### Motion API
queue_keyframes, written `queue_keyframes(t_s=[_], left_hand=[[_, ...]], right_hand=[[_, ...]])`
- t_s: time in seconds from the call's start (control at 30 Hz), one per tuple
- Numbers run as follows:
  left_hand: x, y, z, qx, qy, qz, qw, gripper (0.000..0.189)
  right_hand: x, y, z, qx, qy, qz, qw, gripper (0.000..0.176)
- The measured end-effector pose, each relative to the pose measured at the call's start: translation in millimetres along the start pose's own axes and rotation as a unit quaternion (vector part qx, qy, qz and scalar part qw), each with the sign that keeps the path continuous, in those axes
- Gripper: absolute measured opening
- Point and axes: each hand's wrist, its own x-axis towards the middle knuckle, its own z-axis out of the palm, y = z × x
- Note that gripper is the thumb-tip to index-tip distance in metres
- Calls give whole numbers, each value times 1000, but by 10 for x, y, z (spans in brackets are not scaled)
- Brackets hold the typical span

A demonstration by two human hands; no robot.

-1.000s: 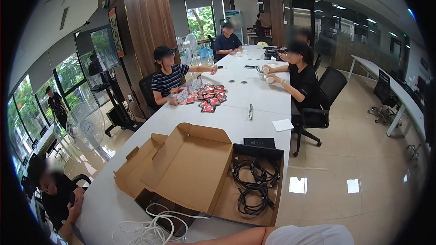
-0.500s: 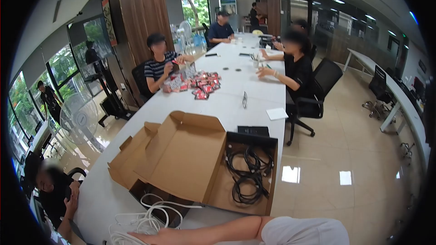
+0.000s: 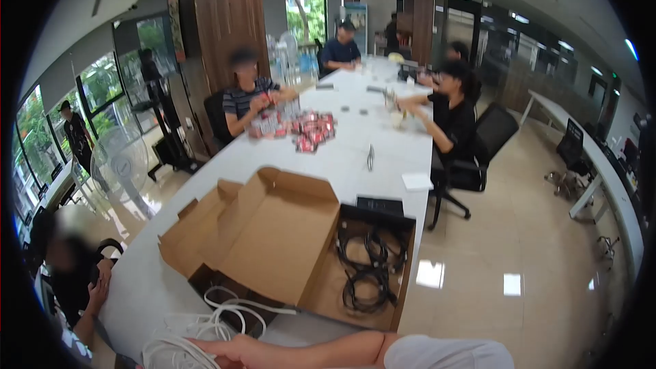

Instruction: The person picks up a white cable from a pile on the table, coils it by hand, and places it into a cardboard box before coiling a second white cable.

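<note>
My right hand reaches in from the lower right, its fingers closed on a loose bundle of white cable at the bottom edge. Some white loops stretch up beside the open cardboard box. Its brown lid is folded back to the left. Inside the box's right part lie coiled black cables. My left hand is not visible.
Beyond the box, red packets are heaped on the long white table. A black flat item and a white square lie near the box. Several people sit around the table; one is at lower left.
The view has tilted up slightly. The white cable bundle and my right hand's fingers sit a little further left. The person on the right has brought both hands together.
</note>
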Motion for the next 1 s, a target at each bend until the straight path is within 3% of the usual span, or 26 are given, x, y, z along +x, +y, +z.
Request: queue_keyframes(t_s=[0.07, 0.1, 0.13, 0.33, 0.43, 0.53, 0.73, 0.77, 1.0], left_hand=[[65, -55, 101, 32, 11, 122, 992, 60], [-32, 65, 240, -51, 78, 46, 995, 58], [-90, 45, 162, -55, 52, 46, 996, 56], [-21, 93, -12, 36, -92, 149, 984, 59], [-49, 118, -37, 56, -127, 146, 980, 65], [-25, 246, 30, 86, -124, 112, 982, 64], [-68, 169, 158, 87, -101, 98, 986, 37], [-38, 201, 157, 134, -99, 153, 974, 26], [-46, -63, 6, 49, -71, 209, 974, 24]], right_hand=[[6, 48, 21, 16, 57, -40, 997, 72], [16, 11, -24, -11, 50, -19, 999, 66], [12, -32, -39, -20, 52, -17, 998, 66], [-3, -66, -37, -55, 85, -30, 994, 61], [45, 55, -21, 28, 110, -10, 993, 57], [40, 32, -82, 129, 73, 28, 989, 55], [-32, -133, -28, 232, 79, -1, 970, 46], [-58, -113, 0, 245, 75, 1, 967, 44], [8, -20, -37, 260, 4, 60, 964, 41]])
